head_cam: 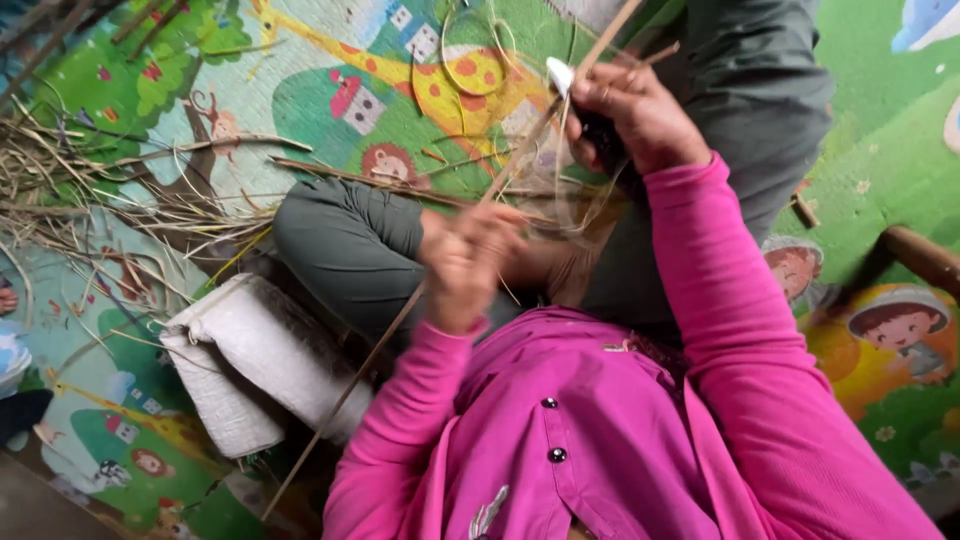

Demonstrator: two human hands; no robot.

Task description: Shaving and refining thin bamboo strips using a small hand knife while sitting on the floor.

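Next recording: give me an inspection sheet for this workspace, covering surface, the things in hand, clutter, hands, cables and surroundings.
Surface: colourful cartoon play mat on the floor; the person sits on it.
Things in hand: a long thin cane strip runs slantwise through both hands; a dark-handled tool sits in the right hand.
Clutter: a heap of dry strips and shavings at upper left; a rolled white sack beside the knee; loose thin curls on the mat.
Hands: left hand closed around the strip, blurred; right hand gripping the tool against the strip.
Cables: nothing seen.
Surroundings: a brown wooden piece at the right edge.
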